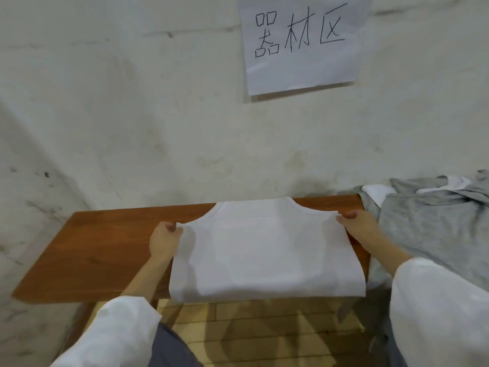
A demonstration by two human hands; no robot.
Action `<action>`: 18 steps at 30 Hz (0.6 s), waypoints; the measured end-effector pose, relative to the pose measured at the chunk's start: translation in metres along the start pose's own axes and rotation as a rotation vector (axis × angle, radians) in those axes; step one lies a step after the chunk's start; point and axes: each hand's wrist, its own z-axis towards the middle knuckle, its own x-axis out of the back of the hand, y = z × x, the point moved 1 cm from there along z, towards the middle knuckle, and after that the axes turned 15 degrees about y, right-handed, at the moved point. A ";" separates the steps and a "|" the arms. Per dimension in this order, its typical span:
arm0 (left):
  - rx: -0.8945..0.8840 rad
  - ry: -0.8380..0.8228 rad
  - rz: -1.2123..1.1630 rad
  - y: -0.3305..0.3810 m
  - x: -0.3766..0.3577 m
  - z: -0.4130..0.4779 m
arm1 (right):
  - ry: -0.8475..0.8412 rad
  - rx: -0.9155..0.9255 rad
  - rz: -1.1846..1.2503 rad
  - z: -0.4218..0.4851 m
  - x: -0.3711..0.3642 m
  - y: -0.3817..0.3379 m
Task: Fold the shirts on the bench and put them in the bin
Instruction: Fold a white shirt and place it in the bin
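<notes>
A white sleeveless shirt [264,250] lies flat on the brown wooden bench [105,250], its neckline toward the wall and its lower edge hanging just over the bench's front edge. My left hand [165,238] pinches the shirt's left shoulder edge. My right hand [357,226] pinches the right shoulder edge. A pile of grey and white shirts [428,215] lies heaped on the right end of the bench, beside my right hand. No bin is in view.
A white wall rises right behind the bench, with a paper sign [301,43] of handwritten characters taped to it. The left part of the bench is bare wood. Wooden floor boards [264,332] show below the bench.
</notes>
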 end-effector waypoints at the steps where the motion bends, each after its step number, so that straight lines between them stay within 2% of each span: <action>1: 0.009 0.026 -0.025 0.002 -0.003 0.000 | 0.011 -0.021 -0.013 0.001 -0.003 0.000; 4: -0.027 0.096 -0.098 0.006 -0.011 -0.007 | 0.115 -0.007 -0.076 -0.001 -0.012 0.008; 8: -0.175 0.312 -0.242 0.001 -0.007 -0.015 | 0.410 0.103 0.175 -0.018 -0.009 0.000; 10: -0.262 0.401 -0.266 -0.001 -0.007 -0.004 | 0.489 0.161 0.226 -0.017 -0.004 -0.012; 14: -0.289 0.407 -0.190 -0.006 -0.018 0.021 | 0.479 0.171 0.144 0.010 -0.022 -0.015; 18: -0.194 0.263 0.079 -0.005 -0.030 0.017 | 0.328 0.127 -0.105 0.017 -0.040 -0.002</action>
